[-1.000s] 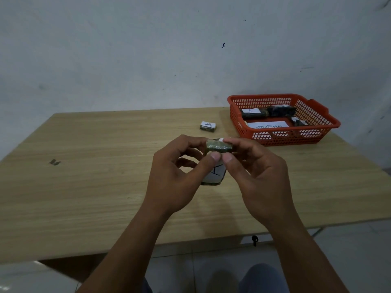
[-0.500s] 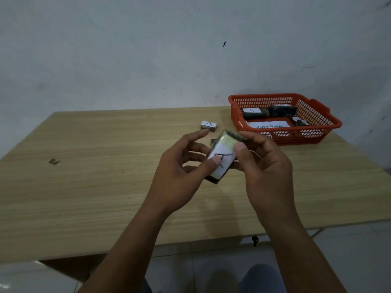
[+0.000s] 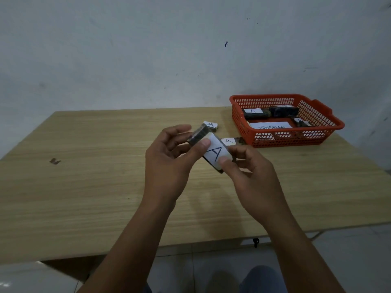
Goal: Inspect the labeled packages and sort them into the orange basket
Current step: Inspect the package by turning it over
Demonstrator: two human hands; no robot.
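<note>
— What is being held above the wooden table (image 3: 84, 187)?

— A dark package (image 3: 211, 151) with a white label marked "A", tilted, raised between both hands over the table's middle. The left hand (image 3: 169, 163) pinches its upper end with thumb on the label and fingers behind; the right hand (image 3: 251, 178) pinches the lower end, thumb on the label's lower corner. Its underside and lower edge are hidden by the fingers.

— Any others on the table?

— Two. One labelled package (image 3: 231, 141) lies flat just behind the held one, partly hidden by it and the right fingers, close to the orange basket (image 3: 317, 136). A smaller one (image 3: 210, 125) shows past the left fingertips, its near side cut off by the held package.

— And the basket?

— It sits at the table's far right. Inside are a package marked "A" (image 3: 254, 113), a dark package (image 3: 283, 111) beside it whose label is barely visible, and a third (image 3: 301, 122) at the right, mostly hidden by the mesh wall. A paper sheet (image 3: 270, 125) lies on the basket floor; its writing is hard to read.

— Anything else?

— A small dark mark (image 3: 55, 161) on the table's left, too blurred to identify.
</note>
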